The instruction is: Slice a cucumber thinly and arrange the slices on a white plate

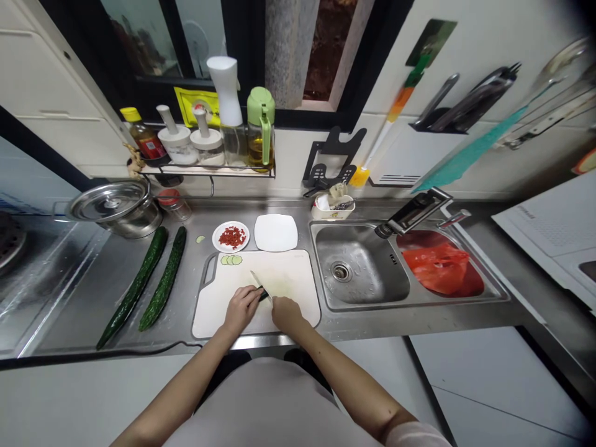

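On the white cutting board (212, 310), my left hand (243, 305) is closed over a short dark green piece of cucumber (264, 294). My right hand (287, 313) grips a knife (261, 282), its blade slanting up and left beside the cucumber piece. Much of that piece is hidden under my left fingers. Several pale round cucumber slices (231, 260) lie at the board's upper left corner. Behind the board are a small white plate (216, 241) of chopped red bits (231, 236) and a bare white square plate (275, 232).
Left of the board lie two whole cucumbers (161, 279). A lidded steel pot (135, 214) and a red-capped jar (174, 203) stand behind them. To the right is a double sink (363, 264) with a red plastic bag (437, 267). A seasoning rack (218, 171) hangs above.
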The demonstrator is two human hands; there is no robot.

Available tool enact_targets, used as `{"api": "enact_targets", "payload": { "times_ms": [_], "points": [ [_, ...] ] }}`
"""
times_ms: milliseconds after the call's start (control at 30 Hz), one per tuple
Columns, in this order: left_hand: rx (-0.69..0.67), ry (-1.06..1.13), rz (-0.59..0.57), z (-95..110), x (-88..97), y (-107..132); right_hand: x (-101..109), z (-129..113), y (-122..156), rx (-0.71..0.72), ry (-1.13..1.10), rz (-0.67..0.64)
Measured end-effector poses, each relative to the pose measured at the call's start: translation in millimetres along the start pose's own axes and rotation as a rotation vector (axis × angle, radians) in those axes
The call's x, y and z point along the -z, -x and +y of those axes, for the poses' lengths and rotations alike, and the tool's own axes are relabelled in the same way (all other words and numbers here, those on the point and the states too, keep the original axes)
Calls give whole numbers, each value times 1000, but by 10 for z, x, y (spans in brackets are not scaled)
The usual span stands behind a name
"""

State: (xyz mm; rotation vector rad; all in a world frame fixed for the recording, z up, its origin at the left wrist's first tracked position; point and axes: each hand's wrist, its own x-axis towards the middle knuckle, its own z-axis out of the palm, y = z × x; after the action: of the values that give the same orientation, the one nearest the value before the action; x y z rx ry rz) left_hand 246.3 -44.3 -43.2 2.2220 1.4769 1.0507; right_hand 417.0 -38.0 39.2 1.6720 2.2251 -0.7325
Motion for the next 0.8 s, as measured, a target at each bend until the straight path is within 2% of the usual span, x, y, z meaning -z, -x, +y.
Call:
{"api": "enact_targets", "payload": {
  "times_ms": [367,800],
  "points": [
    [5,14,-5,-4,4,1,-123,8,3,-20,-3,24],
    [22,14,12,46,30,-14,-65,-44,15,-55,-11,19]
  ]
}}
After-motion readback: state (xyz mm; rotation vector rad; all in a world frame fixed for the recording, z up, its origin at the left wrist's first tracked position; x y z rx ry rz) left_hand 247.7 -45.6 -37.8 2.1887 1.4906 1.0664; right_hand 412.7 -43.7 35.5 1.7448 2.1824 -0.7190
